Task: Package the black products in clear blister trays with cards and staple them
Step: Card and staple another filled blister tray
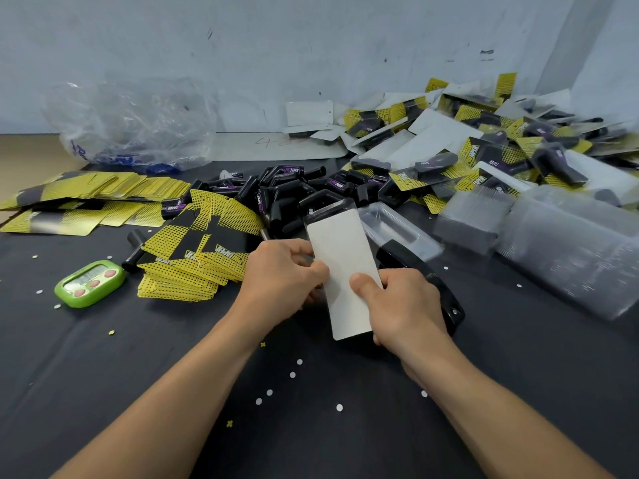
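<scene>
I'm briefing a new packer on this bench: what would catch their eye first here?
At centre, the left hand and right hand hold a white-backed rectangular card. Just behind it lies a heap of black plastic products, with yellow-and-black printed cards fanned out to the left. Finished yellow-carded blister packs pile up at far right.

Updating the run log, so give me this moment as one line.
left hand: pinches card edge | right hand: holds card, thumb on top | card: white side up | tray: under card

Black-clothed table (345,440), yellow cards (186,271), green timer (90,283)
</scene>
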